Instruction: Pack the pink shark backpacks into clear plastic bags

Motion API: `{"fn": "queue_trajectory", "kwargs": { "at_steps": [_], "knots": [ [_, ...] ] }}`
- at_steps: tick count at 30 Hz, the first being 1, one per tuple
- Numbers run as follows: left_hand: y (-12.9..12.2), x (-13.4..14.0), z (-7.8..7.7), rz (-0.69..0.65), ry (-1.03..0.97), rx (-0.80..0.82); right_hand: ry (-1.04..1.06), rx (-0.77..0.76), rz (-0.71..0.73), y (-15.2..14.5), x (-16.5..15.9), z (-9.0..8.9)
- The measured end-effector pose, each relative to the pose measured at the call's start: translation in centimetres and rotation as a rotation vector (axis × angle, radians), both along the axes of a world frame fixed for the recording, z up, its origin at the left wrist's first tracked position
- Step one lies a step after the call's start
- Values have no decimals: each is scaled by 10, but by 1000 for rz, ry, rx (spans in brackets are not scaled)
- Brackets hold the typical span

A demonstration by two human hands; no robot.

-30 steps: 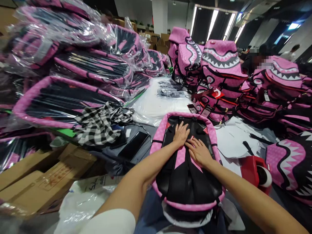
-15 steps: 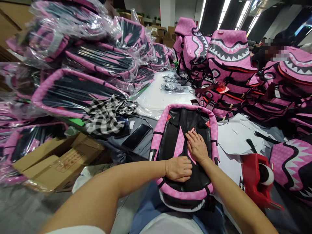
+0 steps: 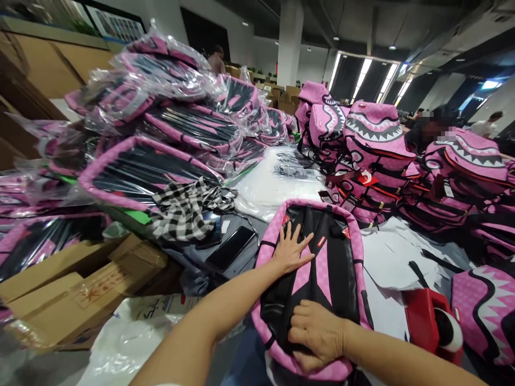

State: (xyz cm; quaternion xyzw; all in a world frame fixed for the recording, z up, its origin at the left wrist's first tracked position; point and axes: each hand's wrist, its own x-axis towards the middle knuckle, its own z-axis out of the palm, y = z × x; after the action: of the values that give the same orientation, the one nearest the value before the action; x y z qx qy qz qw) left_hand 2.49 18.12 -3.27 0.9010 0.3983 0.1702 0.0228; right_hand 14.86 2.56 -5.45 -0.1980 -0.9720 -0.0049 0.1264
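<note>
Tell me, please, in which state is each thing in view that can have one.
Backpack: lying straps up
Left hand: spread flat on the backpack
Right hand: fingers curled, on the backpack's lower part
Phone: flat, screen dark
Checked cloth: crumpled
Bagged backpacks: piled, in clear plastic
Toothed-print backpacks: stacked, no plastic wrap
White sheets: loosely spread

— Is the backpack (image 3: 311, 287) glossy?
— Its black panel (image 3: 344, 279), yes, like smooth leather; the pink trim (image 3: 357, 244) looks matt.
— The tape dispenser (image 3: 420, 316)?
— Shiny red plastic; the box (image 3: 100, 284) is matt cardboard.
</note>
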Motion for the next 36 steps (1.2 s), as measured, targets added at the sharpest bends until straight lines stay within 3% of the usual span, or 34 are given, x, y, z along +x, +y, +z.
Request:
{"fn": "queue_trajectory", "kwargs": {
  "at_steps": [3, 5, 7, 9, 12, 14, 16, 18, 20, 22, 24, 27, 30, 32, 36],
  "knots": [
    [3, 0, -9, -4, -12, -55, 144, -24, -15, 9, 3, -28],
    [-1, 0, -11, -13, -10, -79, 283, -49, -80, 8, 2, -31],
    [-9, -2, -14, -24, -8, -100, 421, -53, -155, 9, 3, -15],
    [-19, -4, -18, -52, 16, -122, 487, 20, -203, 21, 8, 12],
    [-32, -11, -20, -106, 43, -162, 420, 207, -312, 73, 24, 54],
    [-38, -16, -14, -135, 13, -199, 329, 301, -465, 122, 38, 64],
    [-41, -19, -1, -157, -4, -251, 235, 373, -595, 168, 52, 55],
    [-39, -15, 15, -141, 13, -272, 174, 405, -668, 201, 64, 31],
    [-31, -2, 27, -96, -5, -188, 175, 386, -681, 216, 74, 6],
    [-19, 14, 29, -59, -96, -44, 253, 330, -658, 218, 82, -8],
    [-5, 30, 21, -39, -205, 39, 398, 240, -656, 217, 88, -3],
    [11, 40, 3, -55, -279, -49, 559, 83, -776, 231, 91, 33],
    [15, 36, -8, -123, -284, -193, 462, -20, -927, 282, 82, 72],
    [15, 32, -11, -146, -291, -227, 372, -78, -946, 334, 72, 84],
    [23, 38, -33, -179, -289, -145, 248, -187, -1015, 439, 48, 70]
  ]
}}
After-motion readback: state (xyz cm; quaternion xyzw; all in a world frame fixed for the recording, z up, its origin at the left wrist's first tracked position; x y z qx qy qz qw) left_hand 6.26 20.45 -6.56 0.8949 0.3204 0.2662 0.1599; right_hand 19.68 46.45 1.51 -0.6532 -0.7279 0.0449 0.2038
